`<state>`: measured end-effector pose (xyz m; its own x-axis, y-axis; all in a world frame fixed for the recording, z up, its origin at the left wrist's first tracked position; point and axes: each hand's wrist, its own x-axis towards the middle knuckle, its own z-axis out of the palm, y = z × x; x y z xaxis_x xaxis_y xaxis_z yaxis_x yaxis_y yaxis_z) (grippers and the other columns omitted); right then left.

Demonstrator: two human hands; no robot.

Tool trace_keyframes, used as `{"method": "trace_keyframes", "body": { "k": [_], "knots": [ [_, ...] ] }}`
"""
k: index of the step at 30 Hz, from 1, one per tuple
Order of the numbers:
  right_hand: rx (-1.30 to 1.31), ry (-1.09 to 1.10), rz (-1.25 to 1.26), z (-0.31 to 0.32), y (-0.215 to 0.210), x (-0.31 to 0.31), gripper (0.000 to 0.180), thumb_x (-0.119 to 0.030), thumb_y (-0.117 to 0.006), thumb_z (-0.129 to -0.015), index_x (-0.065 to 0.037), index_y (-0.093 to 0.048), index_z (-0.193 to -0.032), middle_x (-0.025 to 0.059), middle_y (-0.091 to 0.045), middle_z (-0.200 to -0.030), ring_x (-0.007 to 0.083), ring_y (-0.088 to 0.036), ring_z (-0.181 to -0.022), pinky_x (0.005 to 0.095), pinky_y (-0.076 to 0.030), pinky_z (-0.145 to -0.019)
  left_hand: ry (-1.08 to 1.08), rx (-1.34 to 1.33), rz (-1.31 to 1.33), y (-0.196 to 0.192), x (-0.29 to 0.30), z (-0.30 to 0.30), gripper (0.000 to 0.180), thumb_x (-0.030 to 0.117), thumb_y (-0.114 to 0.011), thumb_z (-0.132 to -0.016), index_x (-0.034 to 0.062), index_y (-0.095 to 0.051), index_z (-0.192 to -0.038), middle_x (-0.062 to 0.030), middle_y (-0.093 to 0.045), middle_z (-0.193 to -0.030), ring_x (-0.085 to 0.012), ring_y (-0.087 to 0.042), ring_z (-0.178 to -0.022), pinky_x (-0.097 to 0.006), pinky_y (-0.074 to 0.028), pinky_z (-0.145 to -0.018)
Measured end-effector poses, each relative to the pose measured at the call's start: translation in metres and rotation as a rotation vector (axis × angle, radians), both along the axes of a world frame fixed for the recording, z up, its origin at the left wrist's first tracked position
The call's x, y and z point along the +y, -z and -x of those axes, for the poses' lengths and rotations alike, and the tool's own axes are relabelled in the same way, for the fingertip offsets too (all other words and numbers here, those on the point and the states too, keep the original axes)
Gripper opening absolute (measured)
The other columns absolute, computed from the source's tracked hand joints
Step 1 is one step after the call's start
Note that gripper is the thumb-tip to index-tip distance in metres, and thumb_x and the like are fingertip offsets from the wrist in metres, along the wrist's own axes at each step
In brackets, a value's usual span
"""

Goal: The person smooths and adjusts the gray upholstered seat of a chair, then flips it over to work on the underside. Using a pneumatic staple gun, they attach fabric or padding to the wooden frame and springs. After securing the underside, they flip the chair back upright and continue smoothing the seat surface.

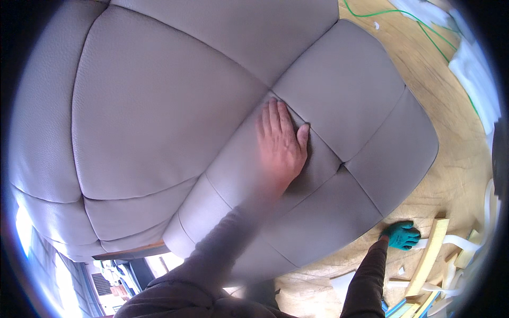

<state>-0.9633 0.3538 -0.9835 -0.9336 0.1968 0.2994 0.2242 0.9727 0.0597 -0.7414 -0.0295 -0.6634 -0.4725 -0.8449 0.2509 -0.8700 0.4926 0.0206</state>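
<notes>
A large piece of grey-brown padded upholstery [154, 106], leather-like and divided by sewn seams, fills most of the view. My bare left hand [282, 140] lies flat on it, fingertips close to where several seams meet. Its fingers are stretched out and the thumb stands apart. Low on the right, beyond the upholstery's edge, my right hand [402, 236] wears a teal glove. The fingers of that hand are curled downward; a white strip [456, 240] comes out beside them. What lies under the fingers is hidden.
Pale wooden slats [427, 257] lie in a heap at the lower right among more white strips. The surface beneath is light brown board [450, 159]. A thin green cord [395, 11] and white padding [472, 74] are at the upper right. A curtain [63, 281] hangs at the lower left.
</notes>
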Motion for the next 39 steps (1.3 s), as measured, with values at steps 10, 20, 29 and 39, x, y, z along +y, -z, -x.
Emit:
{"method": "trace_keyframes", "body": {
  "k": [10,20,29,39],
  "knots": [
    [-0.145,0.014,0.023,0.002,-0.015,-0.004,0.073,-0.061,-0.031,-0.107,-0.001,-0.050,-0.143,0.0179,-0.055,-0.140,0.0365,-0.052,-0.128,0.0555,-0.038,-0.107,-0.121,0.122,0.037,0.000,-0.025,0.034,0.071,0.043,-0.051,-0.105,-0.0062,-0.037,-0.155,-0.0290,-0.039,-0.160,-0.0440,-0.037,-0.149,-0.058,-0.024,-0.124],
    [-0.049,-0.242,0.100,-0.009,-0.039,-0.026,0.064,-0.053,-0.041,-0.107,0.001,-0.055,-0.138,0.0208,-0.059,-0.135,0.0375,-0.057,-0.123,0.0549,-0.044,-0.103,-0.136,-0.104,-0.128,-0.007,0.065,-0.142,0.074,0.036,-0.052,-0.101,0.0042,-0.029,-0.163,-0.0197,-0.025,-0.171,-0.0405,-0.018,-0.160,-0.059,-0.011,-0.128],
    [0.108,-0.308,0.083,-0.021,-0.040,-0.027,0.056,-0.046,-0.049,-0.107,0.003,-0.059,-0.134,0.0234,-0.063,-0.130,0.0384,-0.061,-0.118,0.0543,-0.049,-0.099,-0.212,-0.093,-0.009,-0.005,0.092,-0.263,0.067,0.036,-0.054,-0.102,0.0001,-0.039,-0.157,-0.0210,-0.040,-0.161,-0.0447,-0.034,-0.150,-0.058,-0.024,-0.123],
    [0.179,-0.392,0.138,0.038,0.044,0.035,0.050,-0.041,-0.052,-0.108,0.003,-0.062,-0.131,0.0238,-0.065,-0.126,0.0378,-0.064,-0.115,0.0521,-0.052,-0.097,-0.105,0.024,0.178,0.017,0.099,-0.275,0.068,0.038,-0.057,-0.100,-0.0025,-0.042,-0.152,-0.0241,-0.044,-0.156,-0.0446,-0.040,-0.144,-0.057,-0.027,-0.120]
  ]
}}
